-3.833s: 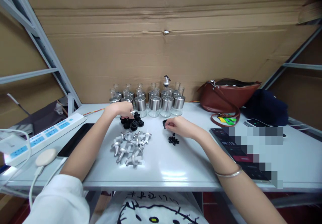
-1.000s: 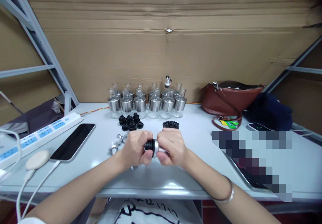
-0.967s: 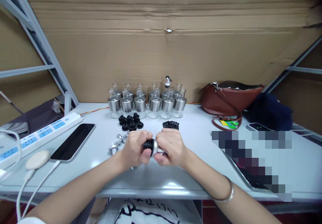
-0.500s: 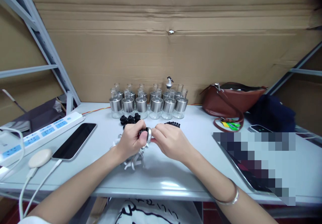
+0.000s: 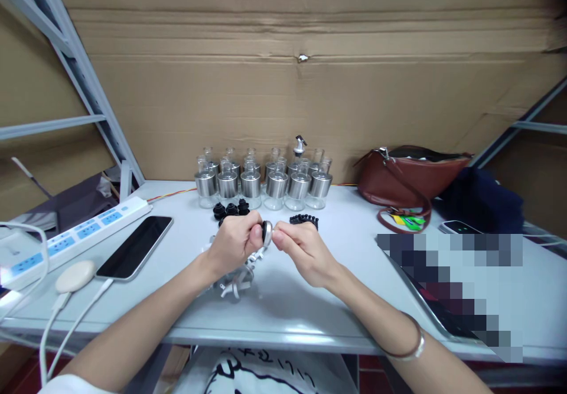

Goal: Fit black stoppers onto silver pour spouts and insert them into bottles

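Note:
My left hand (image 5: 233,243) is closed around a black part with a round silver collar (image 5: 267,234), probably belonging to a pour spout; most of it is hidden in the fist. Thumb and fingers of my right hand (image 5: 308,253) pinch together at the collar's right side, and what they grip there is too small to make out. Black stoppers (image 5: 231,209) lie just behind my left hand. A row of small black pieces (image 5: 304,221) sits behind my right hand. Below my left hand is a loose pile of pale grey and clear plastic pieces (image 5: 237,282).
Several glass bottles with steel sleeves (image 5: 277,186) stand in rows at the back; one carries a pour spout (image 5: 300,145). To the left are a phone (image 5: 135,247), a white charger (image 5: 75,276) and a power strip (image 5: 75,237). A brown bag (image 5: 407,175) rests at the right.
My right hand has turned, its fingers now pinching at the collar's edge. The collared part in my left hand has shifted slightly to the right and up.

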A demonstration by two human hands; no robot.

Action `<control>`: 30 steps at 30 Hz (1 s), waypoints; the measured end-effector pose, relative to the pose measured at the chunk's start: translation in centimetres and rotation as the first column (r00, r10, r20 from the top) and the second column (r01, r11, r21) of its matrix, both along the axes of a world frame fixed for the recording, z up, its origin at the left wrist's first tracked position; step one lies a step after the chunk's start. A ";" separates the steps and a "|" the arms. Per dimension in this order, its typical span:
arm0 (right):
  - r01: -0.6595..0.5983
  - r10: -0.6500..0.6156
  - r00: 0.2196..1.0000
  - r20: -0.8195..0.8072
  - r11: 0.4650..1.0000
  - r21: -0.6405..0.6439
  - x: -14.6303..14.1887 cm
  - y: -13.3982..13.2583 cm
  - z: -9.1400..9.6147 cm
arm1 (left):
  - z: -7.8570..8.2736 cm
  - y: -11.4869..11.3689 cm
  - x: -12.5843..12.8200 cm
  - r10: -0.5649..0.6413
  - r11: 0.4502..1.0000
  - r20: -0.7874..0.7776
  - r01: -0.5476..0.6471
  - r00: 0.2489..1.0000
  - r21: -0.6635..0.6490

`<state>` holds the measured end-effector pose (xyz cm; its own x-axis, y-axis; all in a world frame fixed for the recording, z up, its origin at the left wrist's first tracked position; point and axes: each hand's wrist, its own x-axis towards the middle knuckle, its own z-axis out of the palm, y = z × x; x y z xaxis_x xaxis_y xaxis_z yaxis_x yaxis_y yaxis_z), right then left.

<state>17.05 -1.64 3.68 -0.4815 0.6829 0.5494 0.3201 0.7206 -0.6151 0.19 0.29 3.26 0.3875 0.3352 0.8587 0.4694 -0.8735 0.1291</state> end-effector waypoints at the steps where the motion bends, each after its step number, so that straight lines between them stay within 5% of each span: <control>1: -0.023 0.019 0.999 -0.043 0.995 -0.094 -0.1 0.0 0.0 | 0.1 0.0 -0.1 0.002 1.000 -0.007 -0.002 1.000 0.014; 4: -0.134 0.058 0.975 -0.212 0.922 -0.364 -0.5 0.0 -0.1 | 0.3 0.2 -0.3 0.007 0.999 -0.042 -0.005 0.999 0.049; 8: -0.372 0.069 0.900 -0.430 0.634 -0.678 -0.8 0.1 0.1 | 0.8 0.5 -0.8 0.043 0.991 -0.141 -0.024 0.989 0.133; 13: -0.574 0.099 0.816 -0.569 0.253 -0.779 -0.5 0.2 0.2 | 0.9 0.9 -1.4 0.093 0.947 -0.212 -0.020 0.973 0.320; 16: -0.596 0.130 0.803 -0.582 0.146 -0.789 -0.3 0.2 0.2 | 0.9 1.1 -1.7 0.075 0.931 -0.215 0.009 0.974 0.365; 19: -0.604 0.172 0.797 -0.579 0.216 -0.767 -0.5 -0.1 0.4 | 1.0 1.3 -2.1 0.068 0.930 -0.214 0.015 0.974 0.368; 23: -0.544 0.232 0.835 -0.498 0.480 -0.688 -0.9 -0.5 0.6 | 1.5 1.4 -2.5 0.104 0.940 -0.220 -0.024 0.970 0.339; 26: -0.380 0.216 0.919 -0.330 0.709 -0.594 -1.0 -0.6 0.5 | 1.9 1.4 -2.6 0.101 0.942 -0.234 -0.017 0.967 0.336; 28: -0.221 0.170 0.974 -0.152 0.870 -0.441 -1.0 -0.6 0.4 | 2.0 1.3 -2.5 0.089 0.948 -0.241 -0.007 0.966 0.319; 30: -0.065 0.078 0.996 0.050 0.975 -0.213 -0.8 -0.4 0.3 | 2.0 1.3 -2.5 0.083 0.958 -0.239 -0.011 0.967 0.285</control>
